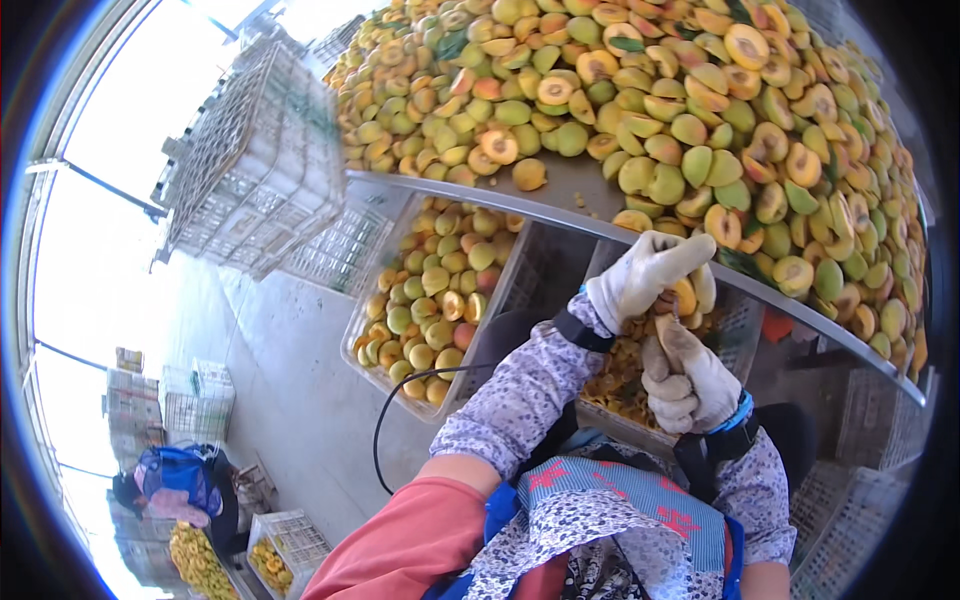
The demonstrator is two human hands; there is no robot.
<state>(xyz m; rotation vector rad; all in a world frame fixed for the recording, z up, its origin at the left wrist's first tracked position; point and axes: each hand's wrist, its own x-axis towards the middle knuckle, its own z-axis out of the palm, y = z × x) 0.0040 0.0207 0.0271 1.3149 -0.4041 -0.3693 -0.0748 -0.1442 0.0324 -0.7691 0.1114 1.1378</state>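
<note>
My left hand [645,275], in a white work glove, is closed around a yellow halved fruit [684,297] just below the metal table's edge [560,215]. Directly beneath it my right hand [690,385], also gloved, is curled into a fist with its thumb raised against the fruit; whatever the fist may hold is hidden. Both hands hover over a crate of small orange-yellow pieces [615,385]. On the table lies a large heap of green and yellow fruit [700,110], many pieces cut in half.
A plastic crate of whole fruit [430,300] sits on the floor left of my arms. Empty white crates [260,170] are stacked at upper left. Another person [180,490] crouches at lower left by crates of fruit [275,560]. A black cable [385,430] loops near my left elbow.
</note>
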